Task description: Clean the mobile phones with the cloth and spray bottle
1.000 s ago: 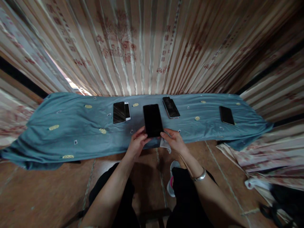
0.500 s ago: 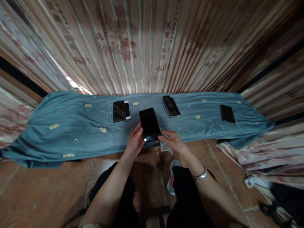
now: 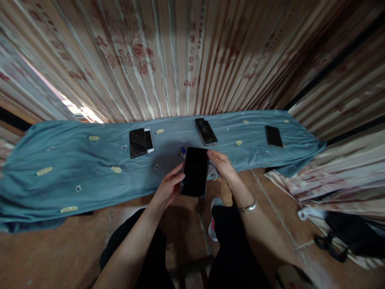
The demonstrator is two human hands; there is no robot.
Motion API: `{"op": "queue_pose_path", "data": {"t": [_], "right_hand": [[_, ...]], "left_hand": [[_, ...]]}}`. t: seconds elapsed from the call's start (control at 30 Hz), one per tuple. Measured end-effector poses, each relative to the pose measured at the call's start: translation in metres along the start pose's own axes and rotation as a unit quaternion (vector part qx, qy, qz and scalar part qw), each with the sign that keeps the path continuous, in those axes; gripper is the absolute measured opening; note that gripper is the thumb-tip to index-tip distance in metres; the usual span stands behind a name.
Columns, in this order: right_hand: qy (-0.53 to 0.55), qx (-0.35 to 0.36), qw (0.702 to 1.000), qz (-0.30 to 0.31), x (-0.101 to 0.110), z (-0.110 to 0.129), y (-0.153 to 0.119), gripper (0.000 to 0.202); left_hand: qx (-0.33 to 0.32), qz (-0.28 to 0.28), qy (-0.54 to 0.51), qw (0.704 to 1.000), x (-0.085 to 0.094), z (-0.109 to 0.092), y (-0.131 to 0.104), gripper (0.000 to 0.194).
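A black smartphone (image 3: 195, 171) is held between my two hands above the front edge of the cloth-covered surface, its dark glossy screen facing up. My left hand (image 3: 169, 185) is closed on its left edge, thumb on the front and fingers underneath. My right hand (image 3: 221, 162) grips its upper right corner, with the thumb near the top edge. A pale grey cloth (image 3: 212, 172) hangs just below my right fingers; whether they hold it too is partly hidden. A small blue item (image 3: 183, 151) shows just beyond the phone's top left corner.
On the blue-green sheet (image 3: 99, 160) lie a dark phone (image 3: 137, 143) overlapping a white one (image 3: 149, 140), two overlapping dark phones (image 3: 205, 131), and a black phone (image 3: 274, 136) at the right. Patterned curtains (image 3: 168, 60) hang behind. Dark straps and fabric (image 3: 349, 237) lie on the floor.
The phone has been turned more upright and drawn slightly toward me. My right hand has moved from its lower right corner to its upper right corner. The view has shifted to the right.
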State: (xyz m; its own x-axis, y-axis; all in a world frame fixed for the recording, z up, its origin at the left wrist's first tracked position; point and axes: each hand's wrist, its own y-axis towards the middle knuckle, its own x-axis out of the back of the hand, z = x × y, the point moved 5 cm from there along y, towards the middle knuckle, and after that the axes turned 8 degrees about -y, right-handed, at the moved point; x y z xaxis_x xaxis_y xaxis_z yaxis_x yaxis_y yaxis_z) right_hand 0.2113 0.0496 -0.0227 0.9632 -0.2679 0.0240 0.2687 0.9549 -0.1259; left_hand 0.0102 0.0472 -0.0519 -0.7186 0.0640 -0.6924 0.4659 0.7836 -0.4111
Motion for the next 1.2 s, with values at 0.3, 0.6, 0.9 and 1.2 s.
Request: {"op": "queue_pose_path", "data": {"t": [0.3, 0.6, 0.9, 1.2], "right_hand": [[-0.063, 0.076, 0.995, -0.035, 0.006, 0.007, -0.001, 0.032], [-0.078, 0.028, 0.995, 0.052, 0.000, -0.003, -0.007, 0.044], [0.054, -0.107, 0.981, 0.150, -0.018, -0.014, -0.031, 0.040], [0.167, -0.099, 0.981, -0.023, 0.000, -0.024, -0.016, 0.041]], "left_hand": [[-0.005, -0.011, 0.019, 1.000, -0.001, 0.004, 0.000, 0.064], [-0.033, -0.014, -0.028, 0.999, -0.007, -0.004, 0.012, 0.058], [-0.105, -0.099, -0.106, 0.984, -0.010, -0.017, 0.032, 0.051], [-0.103, -0.056, -0.112, 0.987, -0.044, 0.004, 0.067, 0.058]]}}
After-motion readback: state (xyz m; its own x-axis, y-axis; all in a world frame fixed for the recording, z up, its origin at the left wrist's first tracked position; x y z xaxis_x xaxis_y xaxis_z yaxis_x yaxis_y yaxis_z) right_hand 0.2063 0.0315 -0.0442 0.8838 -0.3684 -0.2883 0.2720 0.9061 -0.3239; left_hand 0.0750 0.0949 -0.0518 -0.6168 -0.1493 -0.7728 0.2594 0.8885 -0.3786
